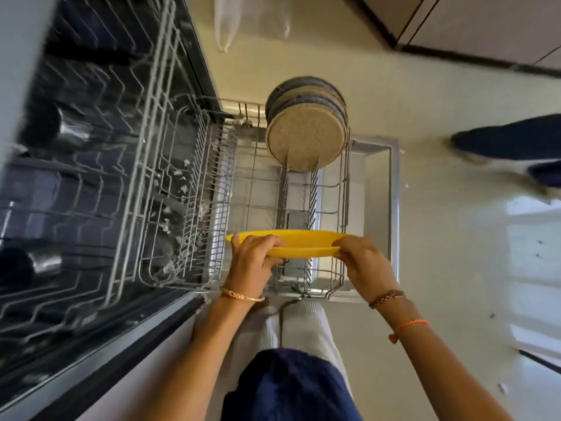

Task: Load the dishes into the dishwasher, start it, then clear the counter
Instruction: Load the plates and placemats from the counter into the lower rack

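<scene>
Left hand: the left hand (253, 253) is curling closed around the left edge of the yellow plate (299, 243), thumb on top and fingers wrapping underneath; a gold bangle (241, 296) is sitting on the wrist.
Right hand: the right hand (361, 259) is pinching the plate's right edge, fingers closed on the rim; a braided brown band (387, 298) and an orange thread (409, 326) are circling the forearm.
Yellow plate: it is being held between both hands, edge-on to the camera and roughly level, hanging over the near end of the lower rack (340, 226), above the tines; whether it is touching them cannot be told.
Lower rack: the grey wire basket is standing pulled out over the open dishwasher door (393, 189).
Stoneware plates: several round speckled beige plates (306, 132) with dark rims are standing upright in the tines at the rack's far end, well apart from the yellow plate.
Upper rack: the upper rack (127, 165) is lying to the left, with steel cups (73, 132) showing dimly beneath; motion blur is softening the detail.
Writing: no brand, label or lettering is reading clearly anywhere on the dishwasher or dishes.
Surroundings: a clear plastic bag (239, 19) is hanging at the top, over the pale floor (440, 268).
</scene>
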